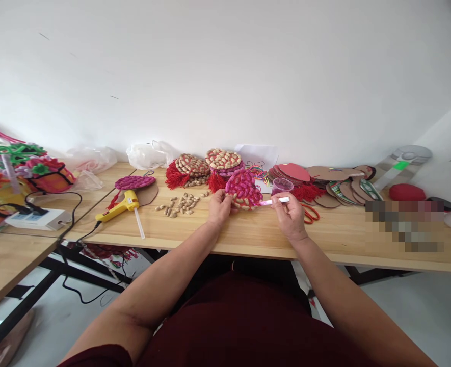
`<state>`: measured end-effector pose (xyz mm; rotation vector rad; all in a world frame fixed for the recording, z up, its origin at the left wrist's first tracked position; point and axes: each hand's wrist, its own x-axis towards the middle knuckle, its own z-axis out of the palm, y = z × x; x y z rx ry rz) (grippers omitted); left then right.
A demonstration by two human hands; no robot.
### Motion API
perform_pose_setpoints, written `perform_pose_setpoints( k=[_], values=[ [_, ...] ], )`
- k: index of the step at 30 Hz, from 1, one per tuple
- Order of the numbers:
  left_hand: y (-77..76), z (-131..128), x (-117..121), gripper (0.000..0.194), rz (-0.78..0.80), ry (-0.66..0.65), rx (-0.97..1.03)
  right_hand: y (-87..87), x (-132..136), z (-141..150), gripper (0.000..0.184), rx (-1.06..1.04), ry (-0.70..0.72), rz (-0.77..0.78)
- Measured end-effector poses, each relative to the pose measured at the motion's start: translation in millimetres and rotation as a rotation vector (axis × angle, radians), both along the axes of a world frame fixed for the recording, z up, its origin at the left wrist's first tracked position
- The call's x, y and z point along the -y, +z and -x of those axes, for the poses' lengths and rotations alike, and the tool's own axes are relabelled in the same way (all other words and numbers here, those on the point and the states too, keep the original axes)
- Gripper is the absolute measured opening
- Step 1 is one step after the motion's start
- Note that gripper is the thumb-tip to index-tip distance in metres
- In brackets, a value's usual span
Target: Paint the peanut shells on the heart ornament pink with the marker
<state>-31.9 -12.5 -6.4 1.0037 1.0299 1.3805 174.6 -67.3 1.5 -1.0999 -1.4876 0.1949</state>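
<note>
My left hand [220, 208] grips the left edge of a round peanut-covered disc [243, 189], tilted up above the table. Most of its peanuts are magenta; those along the lower edge are still tan. In my right hand [291, 216] is a white-handled paintbrush [279, 201], pinched between the fingers, its pink tip at the disc's right lower edge. Just behind that hand stands a clear plastic cup [282, 186] with purple-pink contents. Orange-handled scissors [311, 214] lie to its right. Loose peanuts [181, 205] are scattered left of my left hand.
A yellow glue gun [124, 205] lies at left, its cord near a white power strip [40, 219]. Behind are peanut discs [223, 159] with red tassels and a magenta disc [134, 182]. Cardboard discs [326, 174] and a tape roll [412, 153] are at right.
</note>
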Motion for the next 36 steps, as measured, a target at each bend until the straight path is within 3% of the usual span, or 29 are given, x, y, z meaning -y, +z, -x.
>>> perform_pose_setpoints(
  k=[36],
  values=[
    [1.2,-0.4,1.8,0.009,-0.035,-0.045,-0.074,0.0,-1.9,-1.0,0.026,-0.167,0.026,0.066]
  ],
)
